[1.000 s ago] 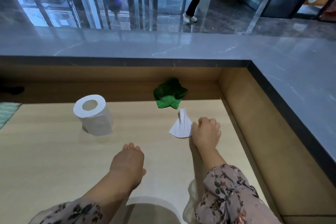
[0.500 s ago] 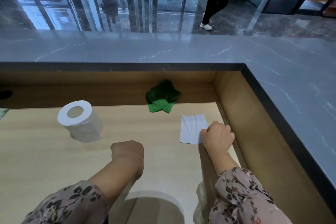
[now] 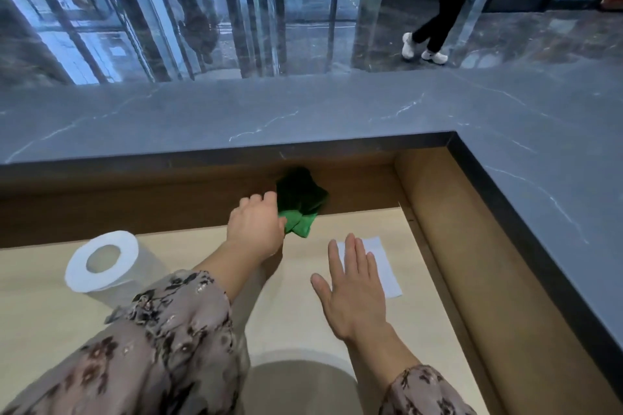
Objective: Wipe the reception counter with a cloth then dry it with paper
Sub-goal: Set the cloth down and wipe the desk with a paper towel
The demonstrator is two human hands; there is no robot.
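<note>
Nearest us, at about one o'clock, our right hand [image 3: 354, 293] lies flat, fingers straight and spread, over the left part of the paper sheet [image 3: 382, 266] on the pale desk [image 3: 50, 313]. Whether the palm presses the sheet we cannot tell. We judge the paper best left there, dry and out of the way until wiping is done. At ten o'clock the paper roll [image 3: 101, 263] stands upright, well apart from both hands. Farther out, at twelve o'clock, our left hand [image 3: 254, 226] curls fingers and thumb onto the near left edge of the green cloth [image 3: 301, 202]. The cloth lies bunched against the back panel, under the lip of the grey reception counter [image 3: 303, 111]. To lift well, we should gather more of the bundle into the palm so no corner trails. Then we should clear the lip, spread the cloth flat on the stone, and wipe in long overlapping strokes from eleven towards two o'clock.
</note>
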